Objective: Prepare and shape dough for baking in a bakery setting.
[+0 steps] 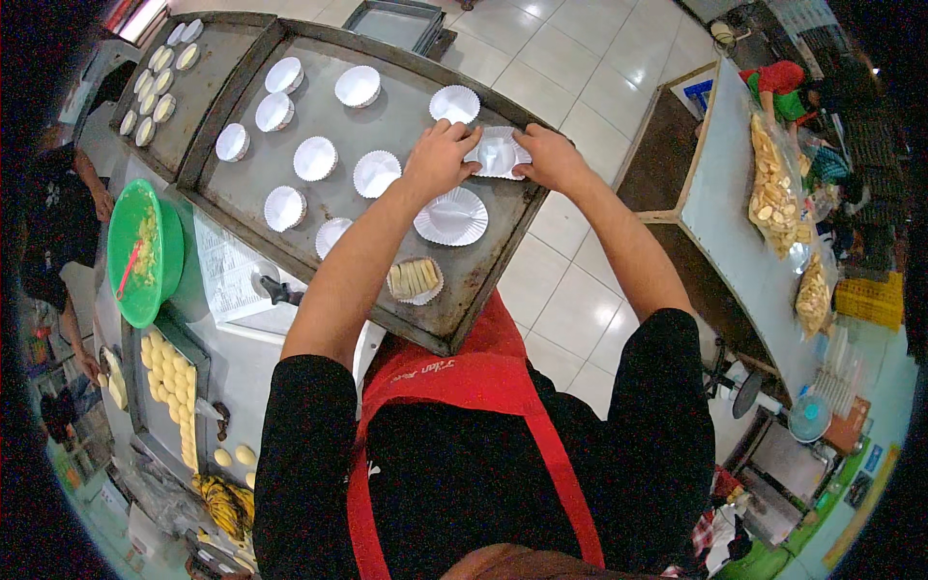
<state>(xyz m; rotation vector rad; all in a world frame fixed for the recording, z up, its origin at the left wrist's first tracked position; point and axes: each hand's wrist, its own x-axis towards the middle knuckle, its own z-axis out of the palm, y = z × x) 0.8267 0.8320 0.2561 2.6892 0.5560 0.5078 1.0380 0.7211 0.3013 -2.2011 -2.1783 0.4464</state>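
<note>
A white paper baking cup (498, 155) is spread out between my two hands over the right end of a dark metal baking tray (329, 82). My left hand (443, 159) grips its left edge, thumb toward the middle. On its right edge, my right hand (551, 158) is closed with the thumb turned inward. Just below lies a wide, flattened paper cup (451, 218), and behind my hands stands another paper cup (454, 104). Nearer to me, a paper cup holds pale dough with a ridged, strip-like top (416, 279). Several white cups stand across the tray's left part.
A second tray (217, 58) with filled oval cups adjoins at the far left. Left on the table are a green bowl (169, 261) of yellowish filling and a tray of dough balls (169, 372). A co-worker (63, 213) stands there. Bagged food (776, 184) lies on the right-hand table.
</note>
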